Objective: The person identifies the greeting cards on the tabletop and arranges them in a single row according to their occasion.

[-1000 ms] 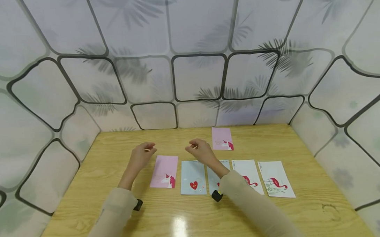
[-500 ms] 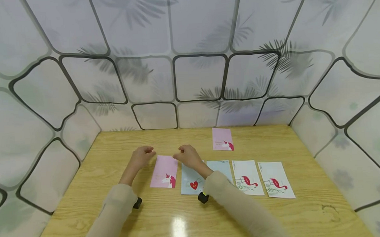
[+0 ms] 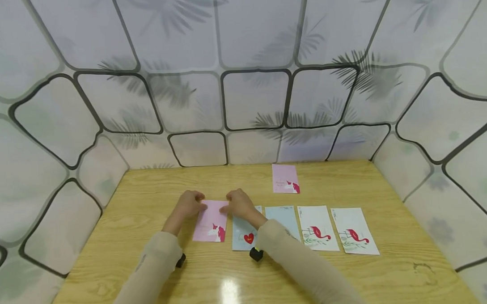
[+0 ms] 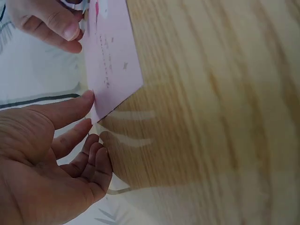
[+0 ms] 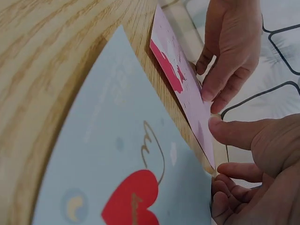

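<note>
A pink unicorn card (image 3: 211,222) lies at the left end of a row of cards on the table. My left hand (image 3: 190,205) pinches its far left corner, thumb on top and index finger at the edge, as the left wrist view (image 4: 70,140) shows. At the far right corner my right hand (image 3: 239,203) holds the same card between thumb and index finger; the right wrist view shows that thumb (image 5: 234,133) at the card's edge. Under my right wrist lies a blue heart card (image 3: 242,232), partly hidden.
To the right lie a second blue card (image 3: 282,215), partly covered by my sleeve, and two white flamingo cards, the nearer one (image 3: 317,227) and the outer one (image 3: 355,231). Another pink unicorn card (image 3: 285,178) lies farther back. Patterned fabric walls (image 3: 253,98) enclose the wooden table (image 3: 392,272).
My right hand has moved left from above the blue cards to the pink card's far right corner. My left hand has come slightly right and nearer, onto its far left corner.
</note>
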`<state>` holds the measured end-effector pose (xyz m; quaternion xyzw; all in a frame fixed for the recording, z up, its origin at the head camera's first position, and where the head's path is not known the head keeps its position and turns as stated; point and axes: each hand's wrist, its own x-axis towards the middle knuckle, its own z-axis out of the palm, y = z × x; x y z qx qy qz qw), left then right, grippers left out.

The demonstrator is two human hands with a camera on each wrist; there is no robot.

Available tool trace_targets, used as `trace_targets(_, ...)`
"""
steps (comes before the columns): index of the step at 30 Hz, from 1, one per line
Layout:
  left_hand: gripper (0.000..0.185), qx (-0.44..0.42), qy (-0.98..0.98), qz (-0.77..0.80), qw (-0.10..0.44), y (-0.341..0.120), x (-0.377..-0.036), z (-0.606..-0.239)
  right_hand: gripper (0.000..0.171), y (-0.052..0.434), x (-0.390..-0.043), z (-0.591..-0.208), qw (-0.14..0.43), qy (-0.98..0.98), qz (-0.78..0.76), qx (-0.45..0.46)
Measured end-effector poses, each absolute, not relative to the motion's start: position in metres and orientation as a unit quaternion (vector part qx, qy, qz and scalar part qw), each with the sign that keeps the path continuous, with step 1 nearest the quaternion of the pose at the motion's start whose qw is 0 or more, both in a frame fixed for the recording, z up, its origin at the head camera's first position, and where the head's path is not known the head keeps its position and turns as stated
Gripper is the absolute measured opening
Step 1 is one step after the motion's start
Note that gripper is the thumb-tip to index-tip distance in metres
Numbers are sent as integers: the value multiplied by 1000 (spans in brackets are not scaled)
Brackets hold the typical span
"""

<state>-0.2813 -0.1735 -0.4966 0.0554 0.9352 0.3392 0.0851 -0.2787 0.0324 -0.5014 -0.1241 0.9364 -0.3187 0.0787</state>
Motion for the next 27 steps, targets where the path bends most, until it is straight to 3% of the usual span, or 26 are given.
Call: trace_targets(27,28,39,936,332,110,-175,-279,-489,51,23,-278,-495,83,953,-266,-122)
